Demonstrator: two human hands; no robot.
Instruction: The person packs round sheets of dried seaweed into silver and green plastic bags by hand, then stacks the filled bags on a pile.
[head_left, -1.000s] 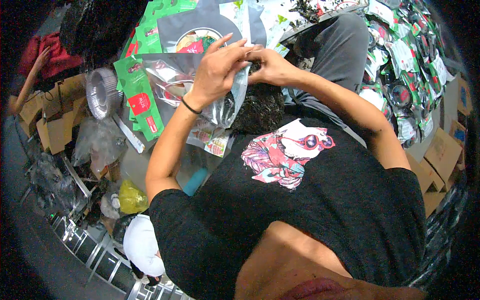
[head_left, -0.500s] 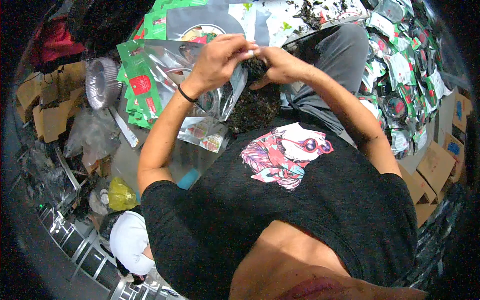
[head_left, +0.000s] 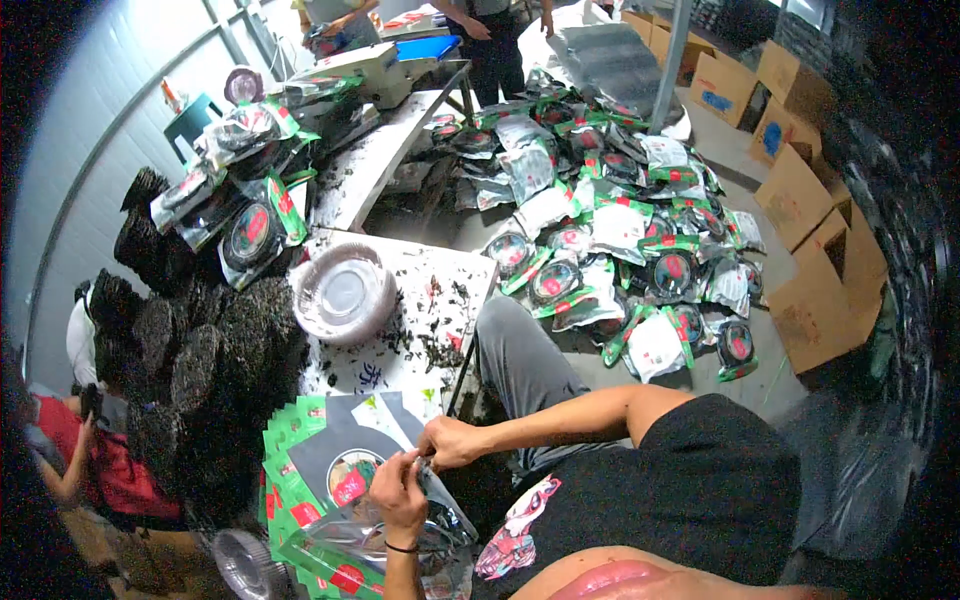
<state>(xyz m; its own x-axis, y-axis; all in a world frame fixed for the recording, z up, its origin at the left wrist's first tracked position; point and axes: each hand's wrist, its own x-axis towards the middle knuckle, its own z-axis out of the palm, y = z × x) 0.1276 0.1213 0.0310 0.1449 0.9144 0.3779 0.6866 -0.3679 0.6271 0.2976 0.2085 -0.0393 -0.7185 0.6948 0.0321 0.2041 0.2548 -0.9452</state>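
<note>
My left hand (head_left: 398, 492) and my right hand (head_left: 450, 443) meet at the upper edge of a clear plastic bag (head_left: 455, 515). The fingers of both hands are closed in a pinch there; the exact grip is partly hidden. Under the left hand fans a pile of green and grey printed packaging bags (head_left: 305, 478) with red labels and clear windows. The clear bag reaches down from the fingers beside my black shirt. What it contains cannot be made out.
A stack of clear round plastic trays (head_left: 345, 292) stands on the white table (head_left: 415, 268), among dark scraps. Dark round seaweed-like cakes (head_left: 215, 350) are piled at left. Filled packages (head_left: 620, 235) heap at the right, near cardboard boxes (head_left: 820, 270). Other people stand farther off.
The view has tilted up and swung, bringing the table, the trays and the package heap into sight. Both hands stay pinched together at the bag's edge.
</note>
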